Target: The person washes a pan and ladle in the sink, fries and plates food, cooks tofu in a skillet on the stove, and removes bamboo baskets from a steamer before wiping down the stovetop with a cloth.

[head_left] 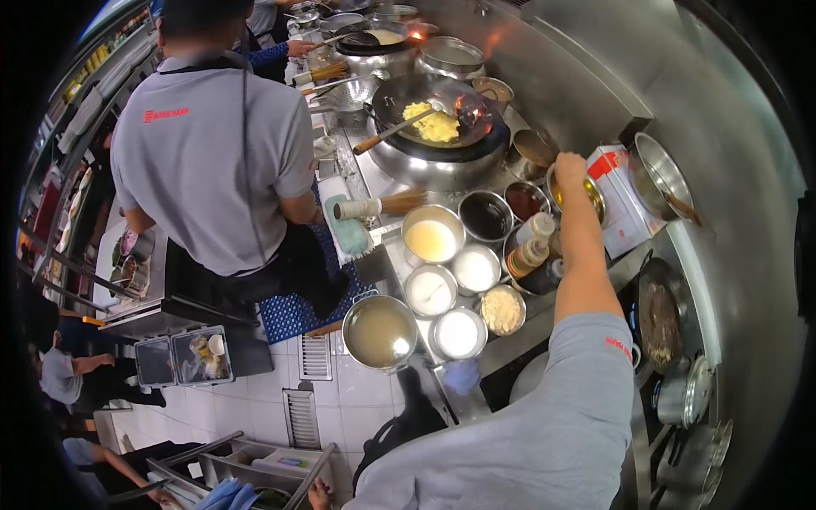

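Note:
My right hand (571,170) is closed at the end of my outstretched arm, over the rim of a metal bowl of yellow oil (592,204). What its fingers grip, if anything, is hidden. A hand I take for my left hand (320,495) shows only partly at the bottom edge, its fingers unclear. Left of the bowl of oil are a container of red sauce (527,201) and one of dark sauce (485,216). Squeeze bottles (529,255) stand nearer me. Farther off, yellow scrambled egg (435,126) lies in a wok (399,100), with a wooden-handled ladle (395,136) resting across it.
Flames (469,110) show at the wok. Several tubs of white powder (459,333) and a pot of cloudy liquid (380,333) crowd the near counter. A co-worker in a grey shirt (212,161) stands at left. A red-and-white box (625,200) leans by the steel wall.

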`<action>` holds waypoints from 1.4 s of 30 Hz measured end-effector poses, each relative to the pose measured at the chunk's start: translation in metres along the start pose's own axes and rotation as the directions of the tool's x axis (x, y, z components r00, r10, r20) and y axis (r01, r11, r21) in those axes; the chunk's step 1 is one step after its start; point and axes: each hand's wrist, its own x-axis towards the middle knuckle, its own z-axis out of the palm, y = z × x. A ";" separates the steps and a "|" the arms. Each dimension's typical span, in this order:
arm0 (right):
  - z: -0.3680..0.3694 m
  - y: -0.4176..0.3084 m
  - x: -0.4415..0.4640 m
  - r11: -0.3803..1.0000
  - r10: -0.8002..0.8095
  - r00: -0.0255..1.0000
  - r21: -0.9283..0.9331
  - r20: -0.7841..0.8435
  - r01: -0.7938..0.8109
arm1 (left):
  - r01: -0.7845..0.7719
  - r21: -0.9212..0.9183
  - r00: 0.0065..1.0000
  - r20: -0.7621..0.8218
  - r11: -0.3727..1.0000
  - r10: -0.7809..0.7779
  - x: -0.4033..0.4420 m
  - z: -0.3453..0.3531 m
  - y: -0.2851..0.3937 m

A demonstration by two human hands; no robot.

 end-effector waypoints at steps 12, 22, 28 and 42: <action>-0.113 0.167 -0.291 -0.633 0.148 0.850 0.708 0.506 -0.311 | -0.166 0.177 0.826 0.563 0.970 0.039 0.065 0.004 0.009; -0.084 0.316 -0.608 0.201 0.700 0.671 0.834 0.244 -0.514 | -0.077 0.313 0.866 0.491 0.947 -0.092 0.074 -0.062 -0.043; -0.013 0.347 -0.674 0.611 0.757 0.653 0.355 -0.003 -0.707 | 0.048 0.268 0.886 0.433 0.962 -0.165 0.051 -0.060 -0.049; 0.061 0.344 -0.654 -0.220 0.430 0.616 0.738 0.660 -0.638 | -0.145 0.215 0.867 0.499 0.966 0.020 -0.008 -0.026 -0.034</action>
